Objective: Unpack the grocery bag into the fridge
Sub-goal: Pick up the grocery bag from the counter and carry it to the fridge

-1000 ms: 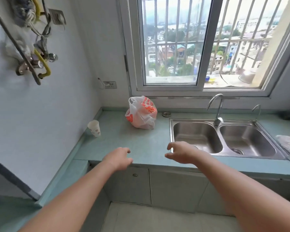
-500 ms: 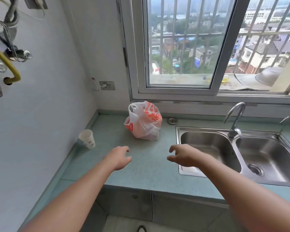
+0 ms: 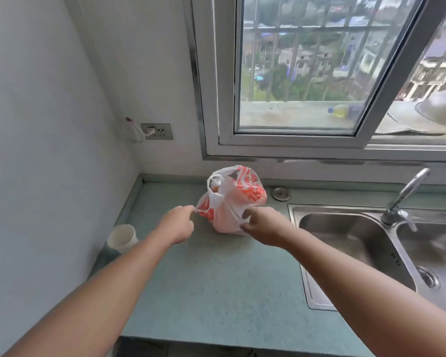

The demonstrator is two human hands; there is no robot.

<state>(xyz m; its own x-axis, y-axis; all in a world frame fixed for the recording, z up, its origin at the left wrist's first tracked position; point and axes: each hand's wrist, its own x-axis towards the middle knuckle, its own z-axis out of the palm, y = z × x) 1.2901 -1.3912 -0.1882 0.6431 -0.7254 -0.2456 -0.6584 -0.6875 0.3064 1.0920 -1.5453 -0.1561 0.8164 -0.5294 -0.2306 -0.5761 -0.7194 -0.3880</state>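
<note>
— What has changed since a second ago?

— I have closed in on the table point(image 3: 216, 292). A second ago both hands hung short of its front edge, fingers loosely curled and empty, well apart from the grocery bag point(image 3: 232, 204). Now the left hand point(image 3: 177, 225) is at the bag's left side, fingertips pinching a corner of the thin plastic. The right hand point(image 3: 264, 225) is at the bag's right side, thumb and fingers spread in a half-open claw against the film; whether it grips yet, I cannot tell.

— So where does that leave the job?

— Right at the start, I judge. The bag is only now being taken hold of, nothing is out, and no fridge is in view.

— And the bag itself?

— White, thin, with red-orange print, slumped between my hands, its handle loop standing up beyond them. Something orange shows through the opening. A paper cup point(image 3: 122, 238) stands left of my left forearm, a sink point(image 3: 345, 228) right of my right hand.
</note>
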